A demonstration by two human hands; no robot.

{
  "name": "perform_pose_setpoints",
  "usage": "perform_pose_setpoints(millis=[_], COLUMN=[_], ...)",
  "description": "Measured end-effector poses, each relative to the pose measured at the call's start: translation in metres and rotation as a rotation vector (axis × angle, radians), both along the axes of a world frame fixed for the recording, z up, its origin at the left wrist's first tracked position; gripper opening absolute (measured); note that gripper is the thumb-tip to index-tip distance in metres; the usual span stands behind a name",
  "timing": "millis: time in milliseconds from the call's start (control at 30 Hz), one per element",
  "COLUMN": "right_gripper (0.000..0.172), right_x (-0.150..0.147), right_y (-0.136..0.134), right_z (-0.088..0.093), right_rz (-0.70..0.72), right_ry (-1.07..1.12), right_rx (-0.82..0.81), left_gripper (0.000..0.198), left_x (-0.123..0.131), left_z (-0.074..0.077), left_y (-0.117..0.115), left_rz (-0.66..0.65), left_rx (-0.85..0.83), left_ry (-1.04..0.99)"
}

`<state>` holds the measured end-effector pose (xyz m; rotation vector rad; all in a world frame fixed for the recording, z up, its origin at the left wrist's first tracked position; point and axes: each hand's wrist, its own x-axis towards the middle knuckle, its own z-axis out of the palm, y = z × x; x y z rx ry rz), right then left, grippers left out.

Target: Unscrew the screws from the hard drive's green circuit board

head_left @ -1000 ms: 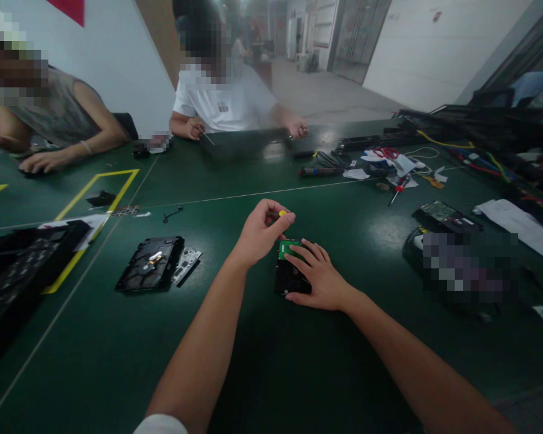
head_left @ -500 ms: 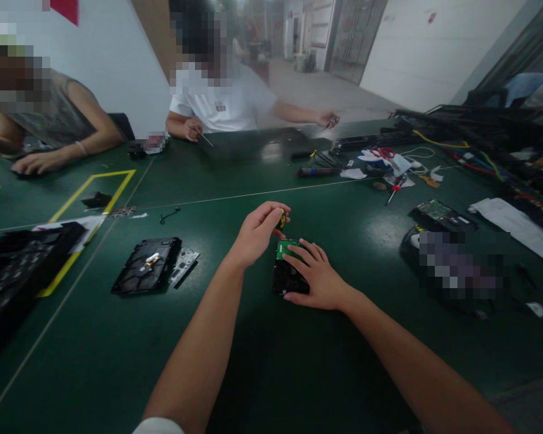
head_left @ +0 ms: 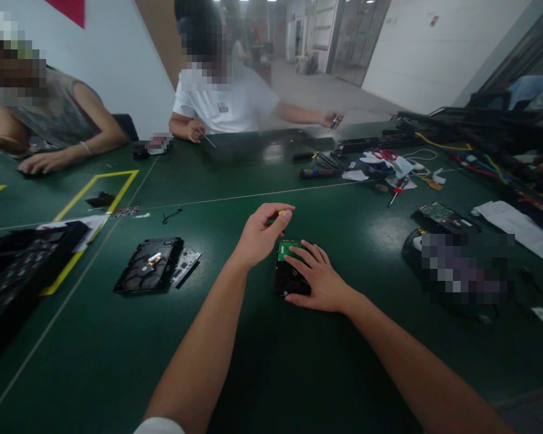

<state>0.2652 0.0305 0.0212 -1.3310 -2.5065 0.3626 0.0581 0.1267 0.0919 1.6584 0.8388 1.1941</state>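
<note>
A black hard drive (head_left: 286,282) with a green circuit board (head_left: 284,249) at its far end lies on the green table (head_left: 271,374). My right hand (head_left: 315,274) rests over its right side, fingers spread across the board and the black casing. Just above the drive's far left corner is my left hand (head_left: 263,232), its fingers closed round a small yellow-and-black tool (head_left: 282,212). Only a bit of yellow shows between thumb and fingers; the tool's tip is hidden.
Left of my arms lie a black open-framed part (head_left: 149,265) and a grey circuit board (head_left: 187,266). A second drive (head_left: 443,217), a white cloth (head_left: 516,229), a screwdriver (head_left: 397,191) and cables are on the right. Two people sit across the table.
My left hand has turned slightly, so less of the yellow-and-black tool shows. My right hand stays on the drive. The whole view has shifted a little.
</note>
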Motion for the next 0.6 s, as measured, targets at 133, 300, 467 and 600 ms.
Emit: perform_pose_setpoints(millis=[133, 300, 467, 600], right_gripper=[0.093, 0.092, 0.092, 0.092], right_x=[0.0002, 0.0002, -0.0004, -0.0006], right_y=[0.0004, 0.0009, 0.0006, 0.0], right_z=[-0.0018, -0.0025, -0.002, -0.0007], right_rz=[0.008, 0.01, 0.006, 0.006], right_ry=[-0.001, 0.0, 0.007, 0.012], right_rx=[0.02, 0.023, 0.02, 0.015], left_gripper=[0.031, 0.024, 0.025, 0.032], left_x=[-0.0023, -0.001, 0.0031, 0.0043], left_z=[-0.001, -0.0011, -0.0024, -0.0048], left_y=[0.0018, 0.0019, 0.0, -0.0008], left_rz=[-0.018, -0.013, -0.033, -0.014], left_rx=[-0.05, -0.078, -0.125, -0.153], left_ry=[-0.041, -0.097, -0.151, -0.132])
